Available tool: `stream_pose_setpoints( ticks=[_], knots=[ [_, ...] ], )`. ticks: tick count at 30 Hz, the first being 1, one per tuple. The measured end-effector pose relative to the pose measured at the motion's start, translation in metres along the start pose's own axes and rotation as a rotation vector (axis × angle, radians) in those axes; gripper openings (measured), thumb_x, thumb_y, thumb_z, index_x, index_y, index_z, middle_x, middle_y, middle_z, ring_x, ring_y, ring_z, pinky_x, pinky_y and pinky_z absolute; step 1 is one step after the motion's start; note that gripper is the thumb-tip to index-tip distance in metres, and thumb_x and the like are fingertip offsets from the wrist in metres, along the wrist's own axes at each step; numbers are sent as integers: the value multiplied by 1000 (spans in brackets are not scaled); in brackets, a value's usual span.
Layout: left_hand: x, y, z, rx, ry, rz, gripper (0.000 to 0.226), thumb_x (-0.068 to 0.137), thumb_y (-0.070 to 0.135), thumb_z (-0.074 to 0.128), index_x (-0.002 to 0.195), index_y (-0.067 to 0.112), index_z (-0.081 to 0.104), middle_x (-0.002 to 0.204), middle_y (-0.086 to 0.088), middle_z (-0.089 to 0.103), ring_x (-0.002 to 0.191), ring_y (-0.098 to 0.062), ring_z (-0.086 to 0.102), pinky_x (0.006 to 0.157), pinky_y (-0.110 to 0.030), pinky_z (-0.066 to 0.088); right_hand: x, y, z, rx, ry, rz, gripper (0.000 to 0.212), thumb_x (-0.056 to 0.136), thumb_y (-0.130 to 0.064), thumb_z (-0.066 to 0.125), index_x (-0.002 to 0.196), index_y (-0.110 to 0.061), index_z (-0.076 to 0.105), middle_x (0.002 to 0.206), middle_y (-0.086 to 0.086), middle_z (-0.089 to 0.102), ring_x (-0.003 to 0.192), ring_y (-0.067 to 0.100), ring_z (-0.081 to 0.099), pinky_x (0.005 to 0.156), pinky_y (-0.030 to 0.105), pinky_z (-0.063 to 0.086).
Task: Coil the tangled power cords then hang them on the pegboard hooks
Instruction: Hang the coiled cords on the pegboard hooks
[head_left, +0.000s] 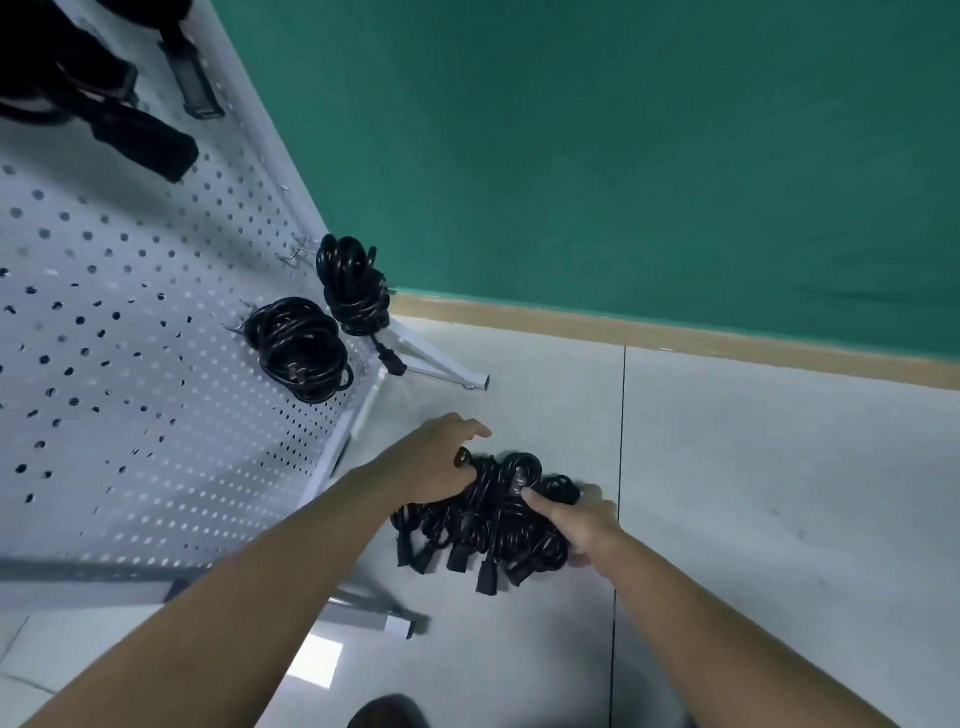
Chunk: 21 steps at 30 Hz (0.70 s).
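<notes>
I saw the tangled black cords (483, 525) heaped on the floor (727, 467), plugs (460, 558) splayed toward me; one coil (296, 348) and a second coil (353, 286) hung from pegboard (130, 389) hooks (232, 327).

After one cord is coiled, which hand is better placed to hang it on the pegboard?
Probably the left hand. It holds the tangled cords on the side nearest the pegboard, where two hung coils are. The right hand holds the far side.
</notes>
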<state>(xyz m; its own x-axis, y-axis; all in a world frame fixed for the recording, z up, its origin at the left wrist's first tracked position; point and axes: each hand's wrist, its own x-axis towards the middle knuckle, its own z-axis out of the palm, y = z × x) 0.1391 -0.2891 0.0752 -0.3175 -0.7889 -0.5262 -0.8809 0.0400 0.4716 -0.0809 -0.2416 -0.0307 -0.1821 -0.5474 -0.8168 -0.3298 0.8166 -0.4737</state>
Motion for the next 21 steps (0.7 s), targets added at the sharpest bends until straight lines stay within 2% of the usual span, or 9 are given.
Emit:
stream_pose_setpoints(
  ticks=[3,6,9,11,14,16,18,20,21],
  knots=[
    [-1,-3,-2,-17,4,-17,55,96,15,58,149,28,47,143,0,49,137,-18,44,114,-41,41,13,15,5,148,21,11,82,73,-38,91,141,-27,47,130,5,63,106,31,68,72,46,65],
    [-4,2,-8,-15,13,-16,56,96,15,58,148,29,47,142,0,50,135,-18,46,113,-41,41,8,19,2,154,-6,-17,74,82,-17,86,142,-28,46,134,3,64,111,29,68,84,42,62],
    [-11,10,-16,3,21,-8,56,95,17,58,148,31,46,141,2,50,134,-17,45,113,-40,41,-3,16,-6,142,13,-54,67,81,-17,83,135,-30,47,121,8,69,103,28,70,96,46,58],
    [-17,17,-25,14,32,-6,56,96,18,59,149,33,45,141,4,49,133,-16,46,113,-39,42,-14,9,-16,156,47,-95,68,80,-20,83,133,-33,42,112,9,69,98,28,71,94,46,58],
    [-30,31,-45,28,58,6,57,97,17,60,149,32,45,139,2,50,124,-17,53,106,-32,45,-30,-11,-34,201,19,-180,90,72,-28,87,142,-37,30,110,11,70,99,29,71,94,48,58],
    [-44,45,-61,60,86,40,55,97,16,59,149,30,46,138,0,51,120,-18,55,100,-31,46,-49,-29,-48,232,-14,-238,94,71,-26,89,146,-31,33,108,12,73,100,27,72,95,46,58],
    [-61,60,-79,86,124,70,54,98,16,58,149,29,46,139,-1,52,121,-20,55,99,-34,47,-77,-51,-62,284,-48,-305,64,77,-16,87,132,-7,55,103,15,76,92,24,74,90,39,60],
    [-83,77,-99,109,180,100,55,98,17,59,150,28,46,138,-2,54,120,-19,55,101,-33,46,-111,-72,-72,330,-97,-385,31,82,-8,83,109,1,70,93,16,77,80,23,72,77,34,58],
    [-95,85,-109,113,212,117,56,97,16,60,150,28,47,137,-2,55,118,-18,55,101,-33,46,-129,-82,-76,350,-128,-429,23,83,-7,81,103,0,73,90,16,77,78,24,71,77,37,58]
  ],
)
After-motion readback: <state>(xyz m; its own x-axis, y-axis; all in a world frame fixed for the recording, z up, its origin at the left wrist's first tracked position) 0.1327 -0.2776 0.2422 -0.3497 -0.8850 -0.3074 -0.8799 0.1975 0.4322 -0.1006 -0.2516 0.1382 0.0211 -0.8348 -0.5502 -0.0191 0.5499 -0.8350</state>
